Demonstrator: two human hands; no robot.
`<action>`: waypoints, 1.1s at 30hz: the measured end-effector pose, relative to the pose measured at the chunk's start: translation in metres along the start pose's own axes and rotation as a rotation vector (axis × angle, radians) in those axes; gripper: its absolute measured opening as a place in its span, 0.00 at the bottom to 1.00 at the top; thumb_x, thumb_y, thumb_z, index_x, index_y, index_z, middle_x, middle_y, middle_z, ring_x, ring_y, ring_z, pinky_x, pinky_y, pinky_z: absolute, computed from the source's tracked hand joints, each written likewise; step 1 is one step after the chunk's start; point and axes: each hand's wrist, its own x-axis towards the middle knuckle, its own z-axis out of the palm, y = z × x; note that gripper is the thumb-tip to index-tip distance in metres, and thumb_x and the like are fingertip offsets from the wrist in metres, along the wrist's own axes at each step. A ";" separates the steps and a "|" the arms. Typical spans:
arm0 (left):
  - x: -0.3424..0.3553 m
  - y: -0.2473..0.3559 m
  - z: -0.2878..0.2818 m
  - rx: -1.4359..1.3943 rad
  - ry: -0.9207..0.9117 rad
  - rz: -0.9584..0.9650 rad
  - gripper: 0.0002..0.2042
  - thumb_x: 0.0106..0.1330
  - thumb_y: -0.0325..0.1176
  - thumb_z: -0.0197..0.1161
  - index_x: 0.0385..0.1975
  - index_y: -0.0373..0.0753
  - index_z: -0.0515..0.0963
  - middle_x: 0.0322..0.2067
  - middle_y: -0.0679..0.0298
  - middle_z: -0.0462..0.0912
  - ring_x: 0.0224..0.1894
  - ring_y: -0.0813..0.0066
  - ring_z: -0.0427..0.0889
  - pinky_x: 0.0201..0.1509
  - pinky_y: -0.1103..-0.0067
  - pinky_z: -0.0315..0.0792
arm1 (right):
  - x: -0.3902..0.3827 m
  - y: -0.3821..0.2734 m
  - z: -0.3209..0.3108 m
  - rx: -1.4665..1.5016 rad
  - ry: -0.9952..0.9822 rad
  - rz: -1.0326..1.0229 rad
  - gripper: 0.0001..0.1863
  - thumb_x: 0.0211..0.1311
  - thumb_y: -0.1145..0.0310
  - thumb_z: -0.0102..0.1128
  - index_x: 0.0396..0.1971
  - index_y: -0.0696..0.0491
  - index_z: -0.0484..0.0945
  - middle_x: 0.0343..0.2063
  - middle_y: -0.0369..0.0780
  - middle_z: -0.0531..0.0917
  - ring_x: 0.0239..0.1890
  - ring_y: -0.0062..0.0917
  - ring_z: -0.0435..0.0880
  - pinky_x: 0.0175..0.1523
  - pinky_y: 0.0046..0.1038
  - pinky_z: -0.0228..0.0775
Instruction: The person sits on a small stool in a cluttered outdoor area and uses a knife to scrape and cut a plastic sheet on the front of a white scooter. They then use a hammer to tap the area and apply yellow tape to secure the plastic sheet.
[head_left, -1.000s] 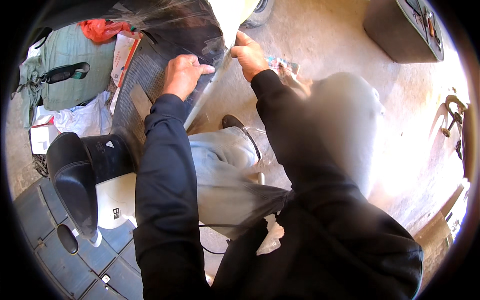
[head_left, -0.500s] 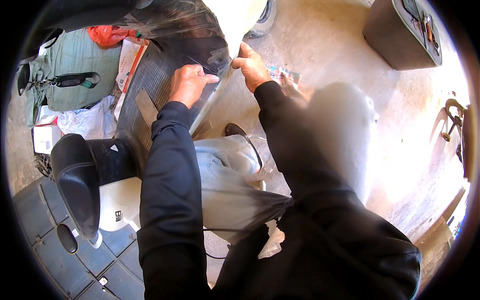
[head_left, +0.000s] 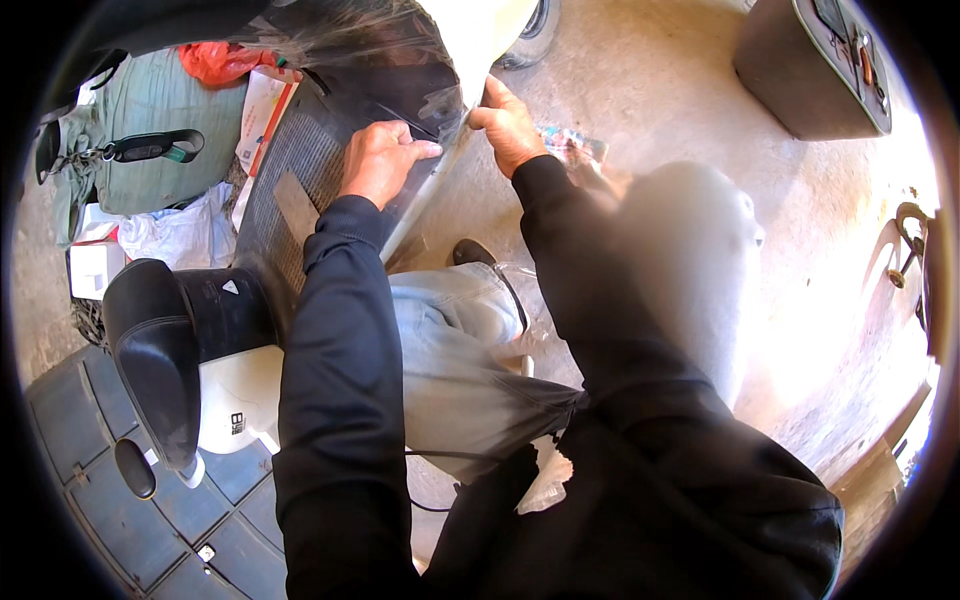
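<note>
White panel (head_left: 478, 35) — just beyond the right hand (head_left: 508, 128) — touching it.

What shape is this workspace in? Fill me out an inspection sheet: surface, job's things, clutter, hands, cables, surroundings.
Surface: concrete floor, strong glare at right.
Job's things: scooter with white front panel and clear film; flat strip on its footboard.
Clutter: red bag, green bundle, white box.
Hands: left hand at the footboard's edge; right hand at the panel's lower tip; grips unclear.
Cables: thin black cord by the lap.
Surroundings: dark box with tools on top.
</note>
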 end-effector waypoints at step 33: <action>-0.044 -0.002 0.066 0.192 0.459 0.175 0.33 0.54 0.27 0.59 0.60 0.29 0.55 0.63 0.45 0.52 0.64 0.51 0.57 0.66 0.68 0.54 | 0.013 0.011 -0.007 0.009 -0.113 -0.035 0.34 0.39 0.83 0.45 0.55 0.62 0.65 0.45 0.38 0.75 0.44 0.27 0.71 0.48 0.20 0.61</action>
